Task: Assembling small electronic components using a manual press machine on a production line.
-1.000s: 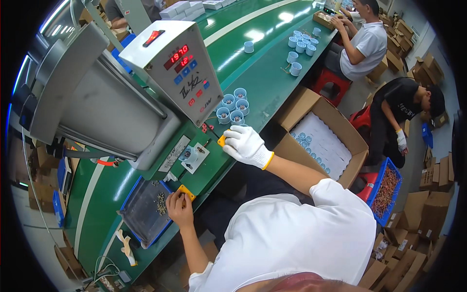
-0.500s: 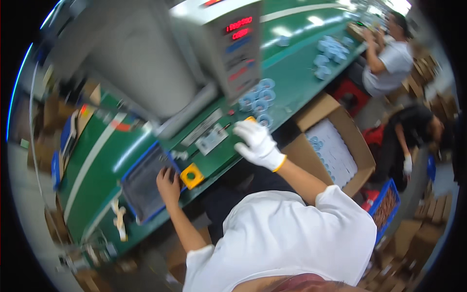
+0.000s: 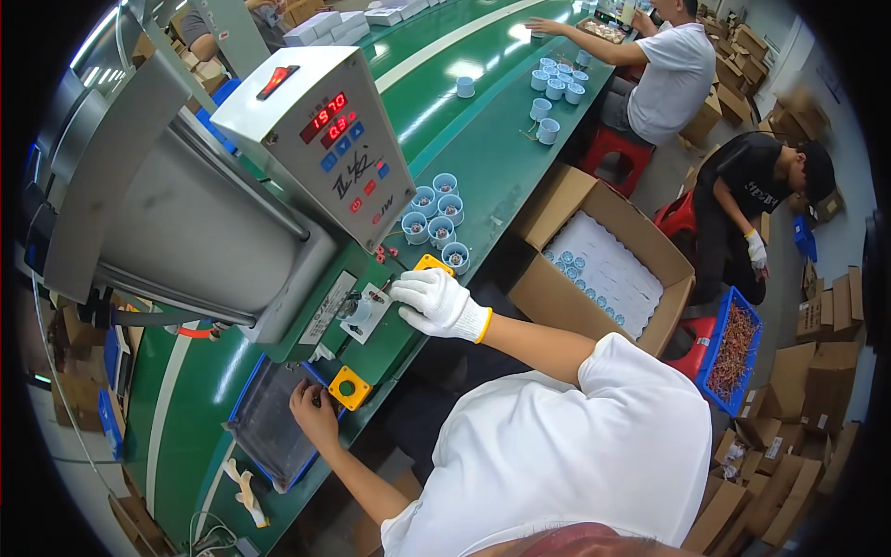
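Observation:
My left hand (image 3: 316, 410), bare, is over the near end of a shallow blue-rimmed tray (image 3: 243, 395). Its fingers are curled round something small and dark that I cannot make out. Beside it sits a yellow box with a round dark button (image 3: 349, 388). My right hand (image 3: 434, 304), in a white knitted glove, rests by the fixture plate (image 3: 368, 317) of a bench press (image 3: 204, 204). Its fingers are bent together and pointed at the plate; whatever they hold is hidden. A small pale part (image 3: 356, 314) stands on the plate. Another yellow box (image 3: 432, 265) shows behind the glove.
Several light-blue cups with wired parts inside (image 3: 442, 232) stand right of the control box (image 3: 320, 139). An open carton (image 3: 608, 269) holds cups on white sheeting. A loose glove (image 3: 246, 497) lies left. Two co-workers sit at right, near a blue crate of copper-coloured pieces (image 3: 733, 353).
The view has shifted and sharpened. My right hand has come down from spread fingers beside the cups to bent fingers at the fixture plate. The left hand stays at the tray.

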`<state>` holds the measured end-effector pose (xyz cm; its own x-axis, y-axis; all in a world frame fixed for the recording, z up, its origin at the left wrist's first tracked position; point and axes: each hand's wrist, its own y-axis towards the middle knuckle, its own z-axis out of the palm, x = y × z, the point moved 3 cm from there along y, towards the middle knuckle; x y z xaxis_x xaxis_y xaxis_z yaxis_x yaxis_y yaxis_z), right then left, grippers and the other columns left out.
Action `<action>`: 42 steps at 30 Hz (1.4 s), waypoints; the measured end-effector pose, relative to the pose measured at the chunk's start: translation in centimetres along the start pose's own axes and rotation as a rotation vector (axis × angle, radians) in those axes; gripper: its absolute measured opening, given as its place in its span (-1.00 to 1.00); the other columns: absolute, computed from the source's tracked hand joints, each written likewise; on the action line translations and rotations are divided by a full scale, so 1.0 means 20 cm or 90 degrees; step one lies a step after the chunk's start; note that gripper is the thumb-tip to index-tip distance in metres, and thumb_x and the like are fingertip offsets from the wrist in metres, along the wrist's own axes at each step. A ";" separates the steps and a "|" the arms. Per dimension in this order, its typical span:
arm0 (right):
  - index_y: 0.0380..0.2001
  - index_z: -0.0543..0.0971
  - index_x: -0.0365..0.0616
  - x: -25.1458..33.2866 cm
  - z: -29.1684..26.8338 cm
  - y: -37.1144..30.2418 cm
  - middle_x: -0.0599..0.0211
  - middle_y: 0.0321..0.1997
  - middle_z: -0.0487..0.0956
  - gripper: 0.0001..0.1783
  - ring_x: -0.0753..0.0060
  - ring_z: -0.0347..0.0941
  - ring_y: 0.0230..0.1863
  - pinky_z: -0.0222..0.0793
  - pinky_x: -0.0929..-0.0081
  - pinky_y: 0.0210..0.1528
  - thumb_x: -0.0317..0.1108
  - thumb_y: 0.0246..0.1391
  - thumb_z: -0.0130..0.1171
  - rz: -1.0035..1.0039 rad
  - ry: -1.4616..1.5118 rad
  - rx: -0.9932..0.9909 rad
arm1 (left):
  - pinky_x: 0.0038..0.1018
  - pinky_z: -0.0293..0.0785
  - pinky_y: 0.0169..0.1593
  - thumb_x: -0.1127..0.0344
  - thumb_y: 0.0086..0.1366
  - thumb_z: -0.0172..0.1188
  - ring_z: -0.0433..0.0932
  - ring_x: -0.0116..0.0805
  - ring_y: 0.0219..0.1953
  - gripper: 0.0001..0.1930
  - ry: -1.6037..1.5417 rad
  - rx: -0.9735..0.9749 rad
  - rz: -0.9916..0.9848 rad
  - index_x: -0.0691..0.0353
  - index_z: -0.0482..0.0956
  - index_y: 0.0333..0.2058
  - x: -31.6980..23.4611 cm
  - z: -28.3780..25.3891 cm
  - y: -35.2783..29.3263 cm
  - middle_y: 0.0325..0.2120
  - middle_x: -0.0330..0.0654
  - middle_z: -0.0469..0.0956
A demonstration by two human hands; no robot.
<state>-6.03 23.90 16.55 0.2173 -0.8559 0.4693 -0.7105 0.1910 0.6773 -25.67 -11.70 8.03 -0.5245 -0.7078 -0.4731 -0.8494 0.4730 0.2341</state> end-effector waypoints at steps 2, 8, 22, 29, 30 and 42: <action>-0.18 0.65 -0.19 -0.01 0.02 -0.01 0.13 -0.19 0.68 -0.73 -0.01 0.68 -0.17 0.61 0.08 -0.12 -0.41 0.02 0.40 0.002 0.003 -0.007 | -0.03 0.43 0.41 0.40 0.35 0.41 0.53 0.14 0.34 -0.85 0.001 -0.001 -0.001 0.29 0.80 -0.15 0.00 0.00 0.01 0.21 0.03 0.68; -0.18 0.65 -0.19 0.02 -0.02 0.01 0.14 -0.17 0.70 -0.74 0.00 0.68 -0.17 0.60 0.08 -0.12 -0.41 0.01 0.39 -0.015 -0.020 -0.005 | -0.01 0.43 0.40 0.38 0.37 0.40 0.52 0.13 0.35 -0.85 0.010 -0.006 0.017 0.28 0.79 -0.15 0.00 0.01 0.01 0.23 0.01 0.66; 0.26 0.58 -0.30 0.20 0.02 0.38 -0.08 0.11 0.75 -0.21 0.03 0.73 0.16 0.66 0.21 0.18 -0.13 0.03 0.61 0.356 0.310 0.236 | -0.01 0.40 0.42 0.38 0.35 0.43 0.49 0.10 0.38 -0.86 0.000 0.044 0.007 0.24 0.78 -0.15 -0.02 0.00 0.03 0.26 -0.05 0.65; -0.01 0.71 -0.25 0.07 -0.09 0.39 -0.03 -0.16 0.72 -0.46 -0.24 0.67 -0.19 0.63 0.01 -0.08 -0.30 -0.12 0.49 0.047 0.229 0.017 | -0.02 0.41 0.41 0.38 0.32 0.45 0.51 0.11 0.36 -0.86 0.007 0.028 0.018 0.23 0.79 -0.16 -0.01 0.00 -0.01 0.24 -0.05 0.66; -0.08 0.70 -0.28 0.01 -0.14 0.35 -0.02 -0.13 0.74 -0.55 -0.11 0.73 -0.20 0.64 0.09 -0.09 -0.38 -0.10 0.49 0.017 0.217 -0.206 | -0.02 0.41 0.41 0.38 0.32 0.45 0.51 0.11 0.36 -0.86 0.016 0.025 0.012 0.23 0.79 -0.16 -0.01 -0.01 -0.01 0.24 -0.05 0.66; 0.06 0.83 0.32 -1.59 0.08 0.85 0.35 0.32 0.66 -0.62 -0.07 0.55 0.36 0.43 0.04 0.48 0.03 0.31 0.19 0.257 -0.355 0.180 | -0.03 0.42 0.41 0.40 0.30 0.45 0.52 0.14 0.33 -0.86 0.014 0.047 0.034 0.26 0.76 -0.19 -0.01 0.03 0.08 0.23 -0.01 0.67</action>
<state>-26.11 53.61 12.15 -0.4163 -0.8764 0.2421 -0.8246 0.4761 0.3057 -26.84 -10.43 7.94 -0.5704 -0.6920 -0.4424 -0.8143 0.5470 0.1944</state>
